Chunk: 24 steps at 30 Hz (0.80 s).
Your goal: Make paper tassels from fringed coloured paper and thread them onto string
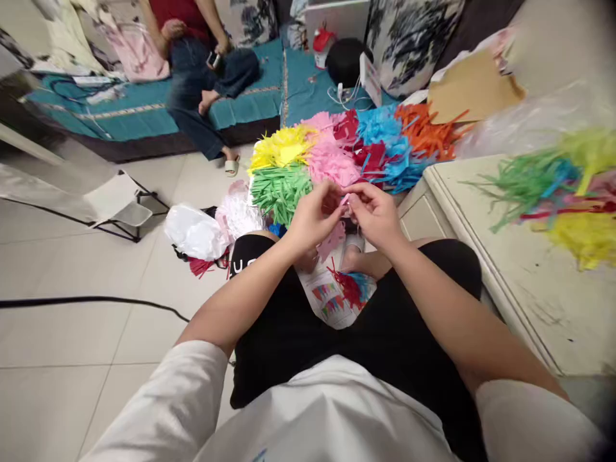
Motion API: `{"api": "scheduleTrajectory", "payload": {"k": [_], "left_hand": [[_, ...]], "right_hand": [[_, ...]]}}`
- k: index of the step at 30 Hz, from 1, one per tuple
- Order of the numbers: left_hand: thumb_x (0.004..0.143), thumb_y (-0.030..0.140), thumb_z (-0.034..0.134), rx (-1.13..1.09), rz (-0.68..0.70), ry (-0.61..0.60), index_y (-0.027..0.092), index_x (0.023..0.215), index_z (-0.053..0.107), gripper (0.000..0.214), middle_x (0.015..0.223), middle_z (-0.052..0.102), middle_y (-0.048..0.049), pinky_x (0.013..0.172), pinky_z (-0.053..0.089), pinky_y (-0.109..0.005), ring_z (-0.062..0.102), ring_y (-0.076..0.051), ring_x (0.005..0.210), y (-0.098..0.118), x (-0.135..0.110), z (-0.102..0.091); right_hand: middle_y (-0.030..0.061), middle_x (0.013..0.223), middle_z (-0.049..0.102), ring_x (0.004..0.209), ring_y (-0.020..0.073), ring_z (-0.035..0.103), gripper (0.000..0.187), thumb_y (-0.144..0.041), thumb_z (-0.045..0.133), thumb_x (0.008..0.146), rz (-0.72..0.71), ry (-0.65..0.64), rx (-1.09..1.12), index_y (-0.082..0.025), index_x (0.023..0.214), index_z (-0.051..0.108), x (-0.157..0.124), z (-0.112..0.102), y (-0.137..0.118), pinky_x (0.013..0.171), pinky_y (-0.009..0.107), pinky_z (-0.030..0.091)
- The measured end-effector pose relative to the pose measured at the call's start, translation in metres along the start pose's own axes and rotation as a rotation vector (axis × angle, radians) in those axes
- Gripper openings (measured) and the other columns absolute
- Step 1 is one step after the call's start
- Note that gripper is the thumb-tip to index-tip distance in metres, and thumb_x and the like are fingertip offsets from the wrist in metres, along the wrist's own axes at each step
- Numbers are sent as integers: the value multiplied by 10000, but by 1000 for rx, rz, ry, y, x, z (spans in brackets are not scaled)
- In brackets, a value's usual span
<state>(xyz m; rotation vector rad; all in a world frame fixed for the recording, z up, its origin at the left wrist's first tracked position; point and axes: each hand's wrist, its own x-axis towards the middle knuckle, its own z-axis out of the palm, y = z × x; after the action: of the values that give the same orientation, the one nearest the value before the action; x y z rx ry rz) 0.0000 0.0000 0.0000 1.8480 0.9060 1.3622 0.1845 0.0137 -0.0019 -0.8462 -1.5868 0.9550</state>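
My left hand [317, 212] and my right hand [375, 215] meet in front of my knees, fingers closed in a pinch. Between their fingertips is the narrow twisted end of a pink paper strip [345, 199]. Pink fringed paper [332, 241] shows below my hands; whether it joins the pinched end is hidden. Just beyond lie piles of fringed tissue paper: green [282, 190], yellow [282, 147], pink [332, 157], blue [382, 131] and orange [426, 131]. Between my legs, a red and blue tassel [353, 289] rests on a printed sheet with pictures of bunting [332, 305].
On my right stands a cream cabinet [534, 301] with more fringed paper [534, 183] on top. A white plastic bag [195, 231] and a folding stool [118, 202] are on the floor to the left. Another person [192, 70] sits on the teal sofa [267, 83].
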Motion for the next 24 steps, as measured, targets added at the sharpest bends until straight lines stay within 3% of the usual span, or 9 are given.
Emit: {"api": "scheduleTrajectory", "payload": {"k": [7,12,17,19,24], "left_hand": [[1004,685,822,-199,-80,27,230,1077,607,509,964,727,-30,760,606,-288,717,-146,822,-5,2,2],[856,650,978,-259,-208,46,238,1069,579,612,967,748,-19,809,619,-280,755,-148,877,-8,6,-2],[849,730,959,-173,-73,213,243,1032,585,640,920,685,4,726,588,-269,706,-135,815,-10,7,-3],[903,740,912,-114,5,310,250,1037,582,606,952,672,-4,749,600,-285,695,-138,831,-11,7,-5],[960,704,878,-77,109,461,267,1047,543,558,943,636,5,772,609,-289,683,-140,831,-11,8,-11]], "right_hand": [[28,887,708,690,167,638,433,-676,776,1031,-42,30,-55,-246,1035,729,-1,-4,-1,640,316,532],[3,828,677,702,181,660,267,-511,777,1044,-114,-22,-113,-261,1057,685,-5,-4,-4,648,317,519],[-3,845,755,749,199,751,148,-349,765,993,-65,-87,-100,-265,1025,647,-5,-4,-4,674,316,548],[-3,847,781,772,208,771,111,-264,750,959,35,-211,-115,-260,990,643,-4,-5,1,698,317,566],[45,805,799,742,231,733,180,-48,805,787,414,-880,-638,-205,796,716,-12,5,12,703,324,504]]}}
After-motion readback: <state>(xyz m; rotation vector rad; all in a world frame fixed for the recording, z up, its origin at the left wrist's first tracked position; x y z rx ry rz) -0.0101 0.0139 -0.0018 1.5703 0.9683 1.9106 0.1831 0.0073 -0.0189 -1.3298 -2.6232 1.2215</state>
